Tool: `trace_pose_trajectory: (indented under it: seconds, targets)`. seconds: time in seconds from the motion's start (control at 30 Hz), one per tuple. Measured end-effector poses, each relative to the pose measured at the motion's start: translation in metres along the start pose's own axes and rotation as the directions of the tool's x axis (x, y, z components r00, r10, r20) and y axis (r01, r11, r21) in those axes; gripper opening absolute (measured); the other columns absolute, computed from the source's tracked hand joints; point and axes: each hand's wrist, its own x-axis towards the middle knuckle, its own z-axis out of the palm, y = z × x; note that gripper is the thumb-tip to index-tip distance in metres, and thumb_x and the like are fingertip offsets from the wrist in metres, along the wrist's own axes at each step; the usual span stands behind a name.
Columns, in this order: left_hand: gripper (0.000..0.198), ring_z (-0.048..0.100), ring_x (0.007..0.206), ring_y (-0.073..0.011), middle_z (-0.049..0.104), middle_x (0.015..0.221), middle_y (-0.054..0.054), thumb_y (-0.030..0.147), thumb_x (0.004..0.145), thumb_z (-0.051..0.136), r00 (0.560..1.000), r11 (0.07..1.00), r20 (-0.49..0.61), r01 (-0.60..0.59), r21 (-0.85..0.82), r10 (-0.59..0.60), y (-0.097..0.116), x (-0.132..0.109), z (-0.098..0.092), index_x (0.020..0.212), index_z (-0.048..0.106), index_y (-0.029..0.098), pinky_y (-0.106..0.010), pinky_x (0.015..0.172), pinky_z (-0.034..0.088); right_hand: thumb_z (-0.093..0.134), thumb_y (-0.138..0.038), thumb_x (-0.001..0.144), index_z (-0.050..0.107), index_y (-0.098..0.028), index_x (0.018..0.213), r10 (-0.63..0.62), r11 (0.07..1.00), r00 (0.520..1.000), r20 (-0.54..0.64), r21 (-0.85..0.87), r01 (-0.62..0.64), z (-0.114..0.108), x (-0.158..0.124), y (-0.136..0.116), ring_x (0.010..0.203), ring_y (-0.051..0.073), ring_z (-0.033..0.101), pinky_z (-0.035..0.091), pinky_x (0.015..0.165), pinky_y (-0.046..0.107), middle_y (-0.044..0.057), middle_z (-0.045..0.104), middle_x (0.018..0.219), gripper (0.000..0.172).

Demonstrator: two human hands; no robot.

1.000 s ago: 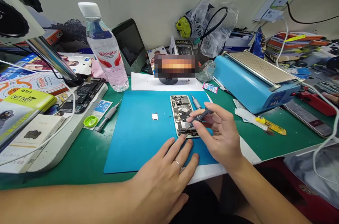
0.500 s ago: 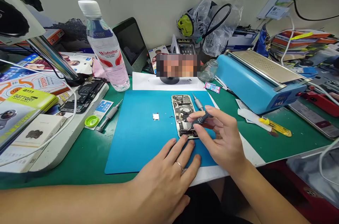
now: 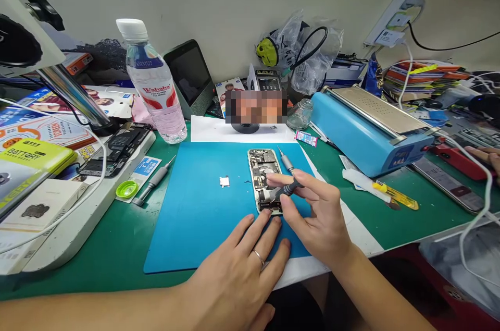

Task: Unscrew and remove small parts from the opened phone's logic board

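Observation:
An opened phone (image 3: 264, 177) with its inner parts bare lies on the blue mat (image 3: 187, 216). My left hand (image 3: 242, 260), with a ring on one finger, is spread flat, its fingertips at the phone's near edge. Between the thumb and fingers of my right hand (image 3: 318, 206) is a dark screwdriver (image 3: 288, 189), tilted over the lower part of the phone; its tip is too small to make out. A small silvery part (image 3: 224, 181) lies on the mat left of the phone. Another screwdriver (image 3: 286, 159) rests just beyond the phone's right side.
Left stand a water bottle (image 3: 156, 91), a grey screwdriver (image 3: 154, 181), a green cap (image 3: 127, 189) and a white stand with boxes (image 3: 42, 206). Right are a blue machine (image 3: 363, 133), a yellow cutter (image 3: 395, 195), a phone (image 3: 447, 182) and another person's hand (image 3: 486, 159).
The view has shifted, so the table sits lower and slightly left. Another person's hand has come into view at the right edge. My hands keep nearly the same pose at the phone.

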Motion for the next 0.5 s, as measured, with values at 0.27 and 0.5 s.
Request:
trace_pose_trajectory:
  seconds: [0.27, 0.5]
  targets:
    - [0.082, 0.02, 0.161, -0.0415, 0.032, 0.169, -0.026, 0.057, 0.102, 0.054, 1.0, 1.0, 0.008, 0.002, -0.005, -0.002, 0.0004, -0.0011, -0.002, 0.163, 0.029, 0.008, -0.051, 0.13, 0.011, 0.067, 0.0, 0.093, 0.045, -0.032, 0.148, -0.057, 0.996, 0.998, -0.035, -0.068, 0.055, -0.002, 0.0053, 0.0026, 0.112, 0.024, 0.077, 0.069, 0.09, 0.046, 0.007, 0.075, 0.12, 0.067]
    - [0.084, 0.016, 0.162, -0.0412, 0.031, 0.169, -0.028, 0.058, 0.102, 0.056, 1.0, 1.0, 0.013, -0.002, 0.004, 0.002, 0.0004, 0.0004, -0.0031, 0.163, 0.03, 0.007, -0.05, 0.13, 0.006, 0.062, 0.003, 0.093, 0.044, -0.032, 0.149, -0.082, 0.996, 0.997, 0.004, -0.045, 0.082, -0.0022, 0.0087, -0.0009, 0.109, 0.023, 0.074, 0.068, 0.089, 0.047, 0.009, 0.069, 0.125, 0.068]
